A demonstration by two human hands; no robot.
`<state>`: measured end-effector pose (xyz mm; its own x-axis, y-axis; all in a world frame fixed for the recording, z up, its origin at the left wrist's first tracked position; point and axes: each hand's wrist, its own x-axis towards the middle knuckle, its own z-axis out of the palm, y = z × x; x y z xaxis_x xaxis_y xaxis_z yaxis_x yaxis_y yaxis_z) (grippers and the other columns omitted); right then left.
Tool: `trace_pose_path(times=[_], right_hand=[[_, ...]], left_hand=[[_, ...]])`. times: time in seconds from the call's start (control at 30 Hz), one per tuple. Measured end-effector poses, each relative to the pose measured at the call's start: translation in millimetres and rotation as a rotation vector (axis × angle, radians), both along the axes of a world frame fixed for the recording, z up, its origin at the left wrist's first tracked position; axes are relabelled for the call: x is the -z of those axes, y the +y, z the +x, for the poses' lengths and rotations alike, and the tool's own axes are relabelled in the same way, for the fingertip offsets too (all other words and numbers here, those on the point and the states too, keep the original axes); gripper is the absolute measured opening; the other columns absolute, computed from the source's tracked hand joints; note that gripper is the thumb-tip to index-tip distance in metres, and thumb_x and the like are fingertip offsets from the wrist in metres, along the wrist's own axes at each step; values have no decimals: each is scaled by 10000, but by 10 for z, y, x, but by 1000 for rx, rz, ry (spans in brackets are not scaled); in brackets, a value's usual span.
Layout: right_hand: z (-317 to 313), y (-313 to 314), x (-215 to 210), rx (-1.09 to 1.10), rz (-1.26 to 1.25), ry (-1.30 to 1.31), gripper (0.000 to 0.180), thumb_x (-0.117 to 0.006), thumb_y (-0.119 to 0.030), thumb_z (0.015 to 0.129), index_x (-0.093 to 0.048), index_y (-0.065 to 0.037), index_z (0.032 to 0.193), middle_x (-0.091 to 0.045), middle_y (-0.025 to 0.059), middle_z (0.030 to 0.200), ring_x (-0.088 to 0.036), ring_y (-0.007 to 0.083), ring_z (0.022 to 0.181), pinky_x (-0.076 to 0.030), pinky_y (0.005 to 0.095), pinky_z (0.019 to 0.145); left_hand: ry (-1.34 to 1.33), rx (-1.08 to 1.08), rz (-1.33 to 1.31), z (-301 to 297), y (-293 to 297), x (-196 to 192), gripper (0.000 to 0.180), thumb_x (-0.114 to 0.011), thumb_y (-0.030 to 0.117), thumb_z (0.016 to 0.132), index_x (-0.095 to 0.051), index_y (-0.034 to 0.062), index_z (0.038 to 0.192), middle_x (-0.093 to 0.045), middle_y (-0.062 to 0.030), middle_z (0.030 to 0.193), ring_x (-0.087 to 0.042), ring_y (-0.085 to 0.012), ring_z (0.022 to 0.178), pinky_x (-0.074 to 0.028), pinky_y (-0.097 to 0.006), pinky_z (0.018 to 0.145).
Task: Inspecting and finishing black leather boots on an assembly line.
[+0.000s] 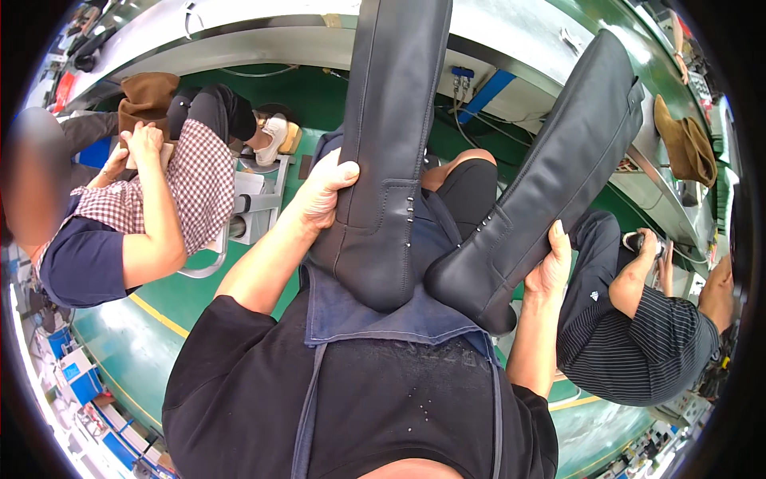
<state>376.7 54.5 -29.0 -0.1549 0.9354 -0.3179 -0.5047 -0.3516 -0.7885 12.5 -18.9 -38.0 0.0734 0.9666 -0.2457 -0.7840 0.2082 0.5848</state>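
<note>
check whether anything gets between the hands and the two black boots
Nothing visible does: the left hand directly grips the left-side black boot, and the right hand holds the right-side black boot. What lies behind the boots is hidden.

- Bright, whitish light fills the scene; shadows are soft.
- Glare whitens the desk (267, 9) and streaks the green floor (148, 347).
- Soft sheen marks the black boots (387, 112), sharply focused.
- Fisheye edges curve into black corners.
- One head (36, 176) is blurred.
</note>
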Motion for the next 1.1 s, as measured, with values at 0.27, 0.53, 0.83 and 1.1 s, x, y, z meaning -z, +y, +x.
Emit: trace_pose_path(times=[0.27, 0.53, 0.83, 1.1], right_hand=[[41, 0, 57, -16, -7, 36, 416, -643, -246, 985, -600, 9, 1310, -660, 147, 1298, -650, 282, 1165, -515, 435, 1037], [60, 13, 95, -27, -10, 43, 407, -648, -241, 983, -602, 5, 1304, -660, 144, 1298, -644, 285, 1174, -508, 441, 1043], [54, 38, 97, -17, -14, 28, 410, -656, -232, 976, -598, 0, 1309, -657, 144, 1303, -644, 286, 1169, -500, 436, 1052], [16, 40, 61, -21, 10, 7, 478, -706, -242, 939, -577, 3, 1329, -653, 136, 1292, -638, 278, 1163, -504, 426, 1038]], left_hand=[[-88, 94, 140, 9, 68, -127, 813, -769, 332, 831, -425, -44, 1465, -587, -202, 1386, -647, -270, 1200, -567, -419, 985], [-190, -23, 62, -65, -14, 165, 672, -838, 268, 797, -534, 9, 1337, -699, -147, 1124, -735, -255, 929, -651, -447, 787], [-172, 6, 157, 44, 91, -165, 664, -850, 261, 786, -546, -5, 1313, -703, -153, 1098, -737, -253, 909, -653, -443, 776], [-184, -12, 131, 30, 78, -132, 681, -858, 216, 774, -538, -10, 1331, -698, -136, 1128, -726, -223, 953, -639, -377, 817]])
